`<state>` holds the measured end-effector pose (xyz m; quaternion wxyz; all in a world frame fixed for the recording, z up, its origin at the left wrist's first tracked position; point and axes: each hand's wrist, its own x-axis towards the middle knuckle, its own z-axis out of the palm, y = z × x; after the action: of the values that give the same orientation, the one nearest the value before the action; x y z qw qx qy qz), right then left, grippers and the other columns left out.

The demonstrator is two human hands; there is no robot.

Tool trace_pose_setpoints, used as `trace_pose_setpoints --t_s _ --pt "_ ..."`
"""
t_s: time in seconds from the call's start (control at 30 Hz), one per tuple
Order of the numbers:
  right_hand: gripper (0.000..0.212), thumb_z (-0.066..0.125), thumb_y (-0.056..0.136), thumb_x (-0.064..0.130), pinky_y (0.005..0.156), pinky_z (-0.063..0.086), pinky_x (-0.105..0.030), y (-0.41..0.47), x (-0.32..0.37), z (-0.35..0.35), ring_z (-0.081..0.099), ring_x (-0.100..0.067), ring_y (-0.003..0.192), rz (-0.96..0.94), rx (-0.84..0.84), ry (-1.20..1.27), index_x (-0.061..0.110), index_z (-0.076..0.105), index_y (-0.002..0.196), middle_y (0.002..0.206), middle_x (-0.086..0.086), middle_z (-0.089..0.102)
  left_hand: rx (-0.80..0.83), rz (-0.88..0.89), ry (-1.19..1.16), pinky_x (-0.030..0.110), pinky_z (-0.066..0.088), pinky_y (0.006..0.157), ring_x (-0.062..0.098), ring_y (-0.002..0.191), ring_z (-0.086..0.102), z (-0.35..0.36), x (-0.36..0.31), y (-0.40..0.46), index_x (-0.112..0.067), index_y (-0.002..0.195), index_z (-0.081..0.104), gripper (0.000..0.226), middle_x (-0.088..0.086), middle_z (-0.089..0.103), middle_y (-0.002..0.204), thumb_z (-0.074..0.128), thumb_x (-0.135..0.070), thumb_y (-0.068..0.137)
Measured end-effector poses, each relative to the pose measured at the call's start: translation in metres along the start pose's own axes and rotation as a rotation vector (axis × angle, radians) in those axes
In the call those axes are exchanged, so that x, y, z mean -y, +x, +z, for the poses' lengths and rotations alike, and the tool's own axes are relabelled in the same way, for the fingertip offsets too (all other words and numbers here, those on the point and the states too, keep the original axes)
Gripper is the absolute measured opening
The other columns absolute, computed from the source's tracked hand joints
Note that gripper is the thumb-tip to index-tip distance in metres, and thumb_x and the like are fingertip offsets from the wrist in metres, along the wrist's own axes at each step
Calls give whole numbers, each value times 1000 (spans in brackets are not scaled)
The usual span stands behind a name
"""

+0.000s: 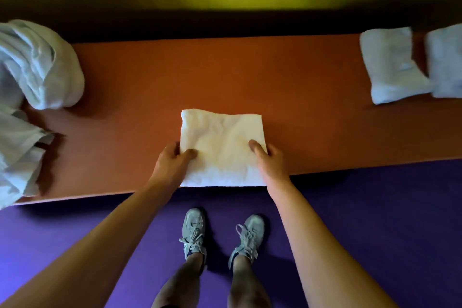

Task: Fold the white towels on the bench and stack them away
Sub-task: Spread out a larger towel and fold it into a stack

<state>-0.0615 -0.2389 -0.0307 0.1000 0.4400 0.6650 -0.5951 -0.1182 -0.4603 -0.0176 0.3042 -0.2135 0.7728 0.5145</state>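
A folded white towel (222,147) is laid at the front edge of the orange bench (300,112). Its left side is pinched by the left hand (172,160), thumb on top; its right side is gripped by the right hand (268,157). Unfolded towels (37,65) are heaped at the left, and two folded piles (392,65), somewhat blurred, are seen at the right.

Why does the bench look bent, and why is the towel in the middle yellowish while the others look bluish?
Head view: the wide-angle lens bows the bench edges. Warm light falls on the middle towel, making it cream, while the folded towels and the unfolded pile at the dimmer sides look bluish and slightly blurred. A dark shadow runs along the wall behind.
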Motion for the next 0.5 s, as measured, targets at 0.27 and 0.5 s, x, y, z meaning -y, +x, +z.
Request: trace_pose_setpoints --t_s 0.27,0.5 --pt "14 71 92 32 59 52 -16 -22 17 -123 70 -2 74 -128 -76 102 20 73 86 82 11 75 85 119 24 25 51 63 12 84 68 85 -67 -64 -27 113 63 29 -5 70 99 68 -27 84" --pt "13 71 90 36 63 54 -20 -22 32 -261 70 -7 78 -165 -80 98 24 71 86 86 9 74 129 151 -15 34 56 69 21 91 70 195 -110 -117 -26 114 60 28 0 70 103 66 -12 91"
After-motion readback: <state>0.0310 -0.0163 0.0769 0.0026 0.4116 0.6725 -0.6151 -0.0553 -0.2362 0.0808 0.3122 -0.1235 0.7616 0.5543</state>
